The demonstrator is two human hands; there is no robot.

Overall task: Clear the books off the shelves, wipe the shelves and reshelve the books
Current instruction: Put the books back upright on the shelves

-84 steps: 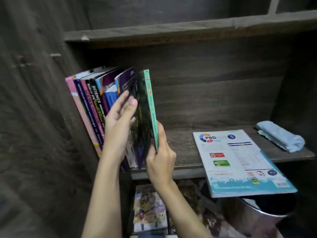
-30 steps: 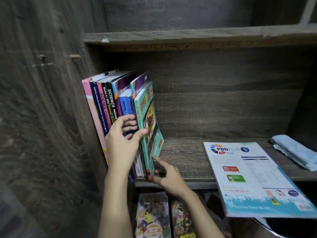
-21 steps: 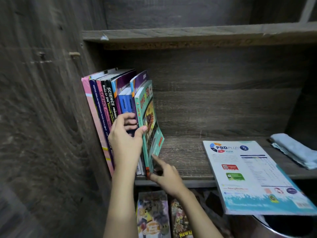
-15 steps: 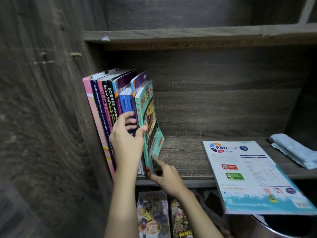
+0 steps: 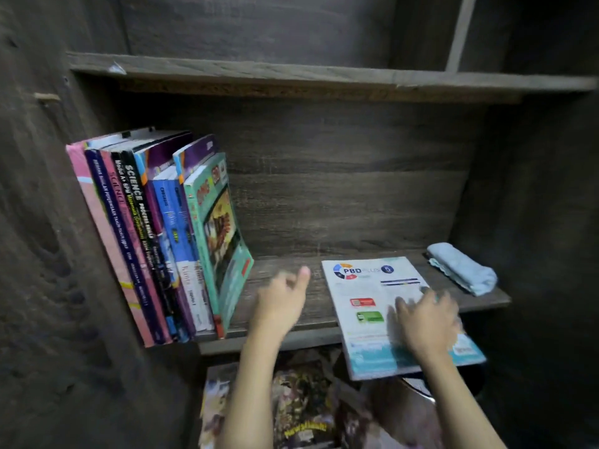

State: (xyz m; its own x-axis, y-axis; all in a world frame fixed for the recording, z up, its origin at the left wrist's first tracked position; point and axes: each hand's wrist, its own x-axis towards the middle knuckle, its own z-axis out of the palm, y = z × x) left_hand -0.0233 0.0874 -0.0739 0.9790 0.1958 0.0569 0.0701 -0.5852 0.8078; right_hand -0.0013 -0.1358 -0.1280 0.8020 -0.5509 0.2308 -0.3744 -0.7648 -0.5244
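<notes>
My right hand (image 5: 424, 322) is resting spread fingers (image 5: 401, 307) on the workbook (image 5: 356, 286). It's thin, floppy and light, I'm guessing, so I'm favouring its overhanging near edge. Left hand (image 5: 282, 303) is hovering, loosely curled, empty.

left grip (image 5: 282, 303) half-curled, right grip (image 5: 424, 322) flat

We see a row of books (image 5: 155, 234) standing at the shelf (image 5: 291, 322) left end, leaning left, a white PBD Plus workbook (image 5: 363, 286) flat, overhanging its front edge, folded blue cloth (image 5: 460, 268) far right
</notes>
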